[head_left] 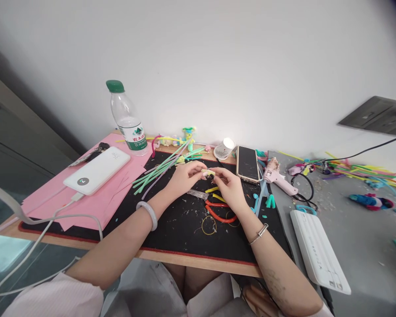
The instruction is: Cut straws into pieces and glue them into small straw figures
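Note:
My left hand (185,177) and my right hand (230,187) meet over the black mat (185,233). Between their fingertips is a small pale-yellow fuzzy piece (208,173) with a dark part under it; its exact kind is too small to make out. Both hands pinch it, the left from one side and the right from the other. Just below lie yellow pipe cleaner pieces (218,197), an orange-red bent pipe cleaner (218,216), a clear plastic strip (198,193) and a thin rubber band (209,225). Green pipe cleaners (161,171) lie beside my left hand.
A water bottle (128,123) and a white power bank (97,171) stand on pink paper (119,202) at left. At the back are a paper cup (224,149) and phone (247,163). To the right lie a pink glue gun (280,178) and white power strip (318,251).

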Tool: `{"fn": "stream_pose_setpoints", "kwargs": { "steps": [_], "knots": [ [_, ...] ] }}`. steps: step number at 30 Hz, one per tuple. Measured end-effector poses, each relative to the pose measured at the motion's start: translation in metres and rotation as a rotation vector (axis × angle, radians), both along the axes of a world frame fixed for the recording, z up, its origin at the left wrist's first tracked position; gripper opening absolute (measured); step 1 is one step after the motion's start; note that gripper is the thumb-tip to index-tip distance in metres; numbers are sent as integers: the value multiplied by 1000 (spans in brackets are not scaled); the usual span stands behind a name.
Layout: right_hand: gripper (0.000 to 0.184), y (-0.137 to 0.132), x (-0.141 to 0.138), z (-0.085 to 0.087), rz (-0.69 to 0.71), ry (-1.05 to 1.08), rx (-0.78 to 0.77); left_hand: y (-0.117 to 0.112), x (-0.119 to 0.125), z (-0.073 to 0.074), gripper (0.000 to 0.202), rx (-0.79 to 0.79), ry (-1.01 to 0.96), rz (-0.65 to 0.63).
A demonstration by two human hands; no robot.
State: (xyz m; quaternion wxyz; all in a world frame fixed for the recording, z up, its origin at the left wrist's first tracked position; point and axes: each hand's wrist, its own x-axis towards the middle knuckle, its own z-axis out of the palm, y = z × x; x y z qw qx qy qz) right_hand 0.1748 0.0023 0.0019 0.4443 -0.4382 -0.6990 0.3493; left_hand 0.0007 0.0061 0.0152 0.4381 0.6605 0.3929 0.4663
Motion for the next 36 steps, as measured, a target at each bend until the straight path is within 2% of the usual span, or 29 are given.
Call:
{"fn": "stream_pose_setpoints", "kwargs": {
  "steps": [10, 36],
  "knots": [
    [23, -2, -1, 5, 8, 8, 29, -1, 0, 0, 18, -27, -14, 5],
    [23, -2, 3, 4, -4, -85, 63, 0, -2, -2, 16, -21, -39, -18]
  ]
}}
